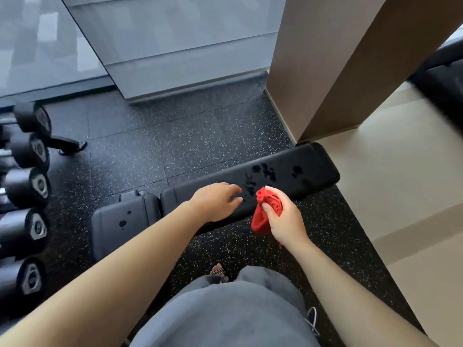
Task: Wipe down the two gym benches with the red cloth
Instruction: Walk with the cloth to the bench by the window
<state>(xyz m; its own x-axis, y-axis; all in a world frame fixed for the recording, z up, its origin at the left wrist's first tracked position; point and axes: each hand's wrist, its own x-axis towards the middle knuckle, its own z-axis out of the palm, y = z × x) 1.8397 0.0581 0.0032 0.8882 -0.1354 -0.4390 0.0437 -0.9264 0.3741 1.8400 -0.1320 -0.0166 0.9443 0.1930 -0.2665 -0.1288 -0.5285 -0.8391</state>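
A black padded gym bench (300, 169) lies across the middle of the view, with dark wet blotches on its long pad and on its shorter seat pad (120, 219) at the left. My right hand (283, 221) grips a bunched red cloth (265, 211) just above the bench's near edge. My left hand (218, 200) hovers over the long pad beside the cloth, fingers relaxed and spread, holding nothing. A second dark bench (441, 71) shows partly at the upper right behind a pillar.
A rack of black dumbbells (27, 186) lines the left edge. A tan pillar (333, 63) stands right behind the bench's far end. Speckled black rubber floor (155, 146) spreads beyond the bench toward a window wall. Light tiled floor (400, 171) lies to the right.
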